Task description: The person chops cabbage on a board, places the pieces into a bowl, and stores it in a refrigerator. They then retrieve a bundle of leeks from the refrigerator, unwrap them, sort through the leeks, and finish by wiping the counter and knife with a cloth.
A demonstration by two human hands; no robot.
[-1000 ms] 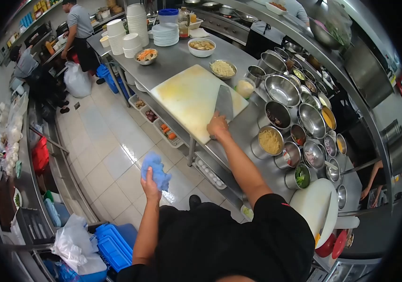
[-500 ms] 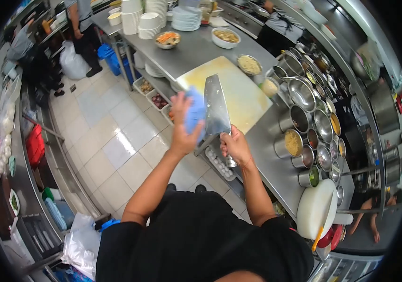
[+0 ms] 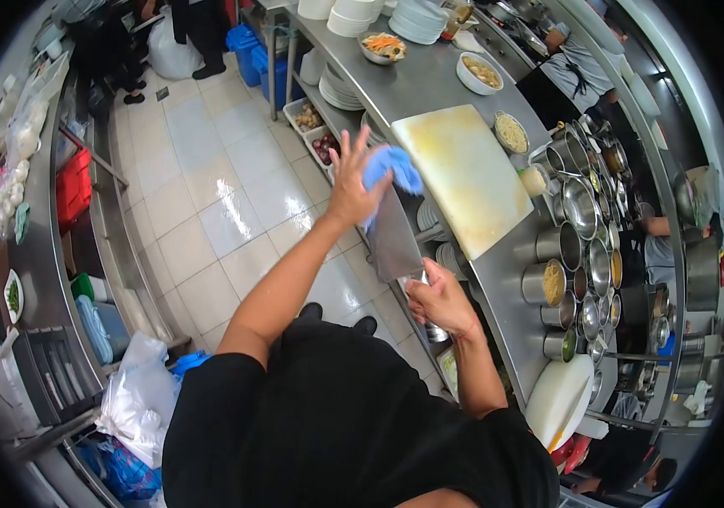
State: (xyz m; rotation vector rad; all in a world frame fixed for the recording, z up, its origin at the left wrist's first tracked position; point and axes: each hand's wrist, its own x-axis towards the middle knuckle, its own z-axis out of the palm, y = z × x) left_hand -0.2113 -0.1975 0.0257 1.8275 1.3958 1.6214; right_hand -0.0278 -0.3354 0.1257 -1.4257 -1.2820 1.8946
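Note:
My left hand (image 3: pixel 352 184) has a blue cloth (image 3: pixel 397 169) pinned by thumb and palm, its other fingers spread upward. The cloth lies against the upper part of a cleaver's broad blade (image 3: pixel 397 247) and covers its far end. Around the cleaver's metal handle, my right hand (image 3: pixel 445 301) is closed. Both hands are in front of the steel counter's edge, over the lower shelf. A white cutting board (image 3: pixel 455 173) with yellowish stains lies on the counter just beyond them.
Bowls of sliced food (image 3: pixel 480 74) and shredded food (image 3: pixel 511 133) sit by the board. Several steel pots (image 3: pixel 558 245) crowd the right side. A round white board (image 3: pixel 558 398) stands near me. Plates and vegetable trays fill the lower shelf. People (image 3: pixel 578 68) stand across the counter and far left.
My view has turned, shifting the counter right and down. The cleaver has tilted and lowered, away from the board. The cloth has come across onto its blade.

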